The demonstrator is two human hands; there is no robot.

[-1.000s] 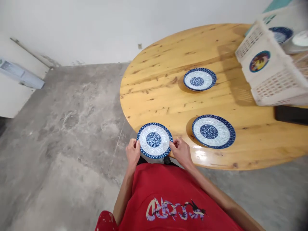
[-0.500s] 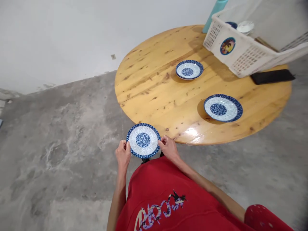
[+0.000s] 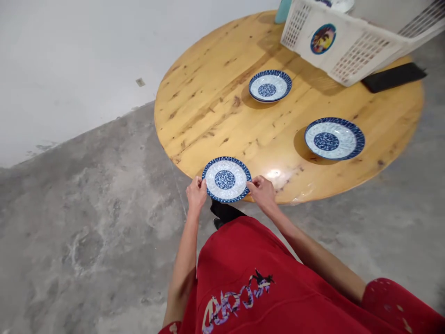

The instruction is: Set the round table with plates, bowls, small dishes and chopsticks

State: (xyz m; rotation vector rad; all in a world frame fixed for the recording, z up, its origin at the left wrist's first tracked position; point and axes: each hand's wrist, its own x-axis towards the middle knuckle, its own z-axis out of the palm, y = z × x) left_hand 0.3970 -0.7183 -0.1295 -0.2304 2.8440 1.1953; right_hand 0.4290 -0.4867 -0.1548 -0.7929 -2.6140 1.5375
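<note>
A blue-and-white patterned plate (image 3: 226, 180) is held between my two hands, over the near left edge of the round wooden table (image 3: 205, 116). My left hand (image 3: 196, 191) pinches its left rim with thumb and fingers. On the opposite rim, my right hand (image 3: 262, 190) is closed in the same kind of pinch. Two similar dishes rest on the tabletop: a smaller one (image 3: 270, 86) farther back and a larger one (image 3: 334, 139) to the right of my right hand.
At the back right of the table stands a white plastic basket (image 3: 342, 48) with dishes inside. Beside it lies a flat black object (image 3: 394, 77). A turquoise bottle (image 3: 282, 12) is partly hidden behind the basket. A white wall socket (image 3: 140, 82) sits low on the wall.
The plate has moved with both hands to the right and farther over the table edge. The view has shifted too, and both hands keep their hold on the rim.
</note>
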